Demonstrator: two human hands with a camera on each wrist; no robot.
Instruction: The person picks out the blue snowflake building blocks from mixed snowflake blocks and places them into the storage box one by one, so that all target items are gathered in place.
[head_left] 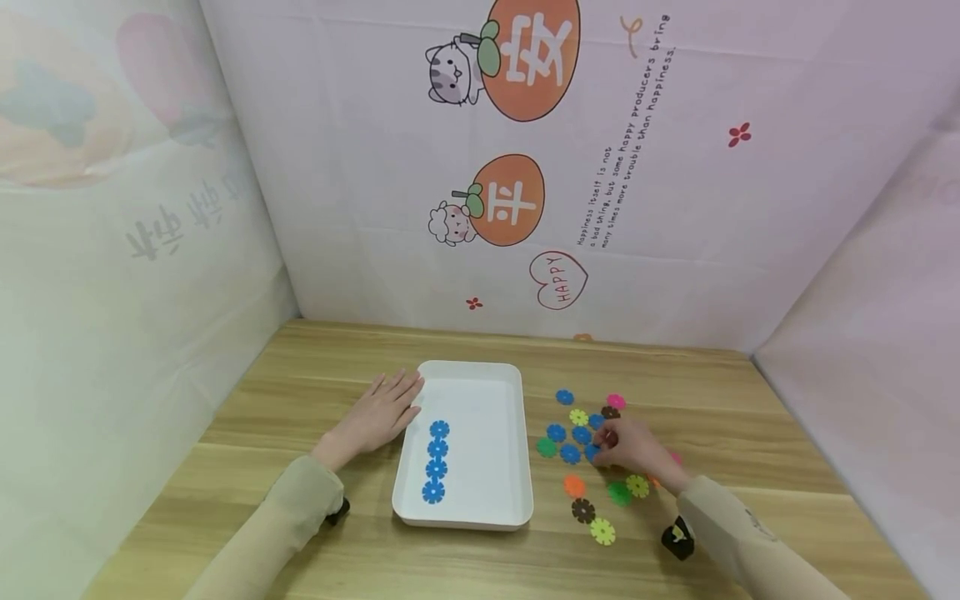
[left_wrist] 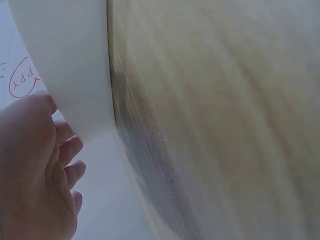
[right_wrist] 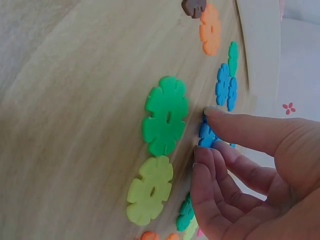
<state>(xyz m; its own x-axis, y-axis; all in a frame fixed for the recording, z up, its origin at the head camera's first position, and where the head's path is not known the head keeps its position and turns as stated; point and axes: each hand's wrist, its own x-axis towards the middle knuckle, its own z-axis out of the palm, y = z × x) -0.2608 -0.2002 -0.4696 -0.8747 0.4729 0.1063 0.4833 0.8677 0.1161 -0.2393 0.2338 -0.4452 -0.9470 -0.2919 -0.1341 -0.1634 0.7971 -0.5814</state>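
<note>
1. First, the left hand (head_left: 381,414) lies flat on the wooden table (head_left: 300,400), with its fingers straight and a little spread. Its fingertips touch the left rim of the white tray (head_left: 480,517). It holds nothing.
2. Inside the white tray, four blue flower discs (head_left: 437,461) lie in one row, each touching the next, along the left part of the floor.
3. To the right of the tray, many loose flower discs are scattered on the table: blue, green, yellow, orange, brown and pink ones.
4. The right hand (head_left: 633,447) rests among these discs with its fingers curled. In the right wrist view, the thumb and the index fingertip (right_wrist: 212,113) close on a blue disc (right_wrist: 205,134) that is still lying on the table, just beside a green disc (right_wrist: 165,115).
5. A yellow-green disc (right_wrist: 149,189) lies next to that green one, near the curled fingers.
6. Nearer to the person, an orange disc (head_left: 574,486), a brown disc (head_left: 582,510) and another yellow disc (head_left: 602,531) lie apart from the hand.
</note>
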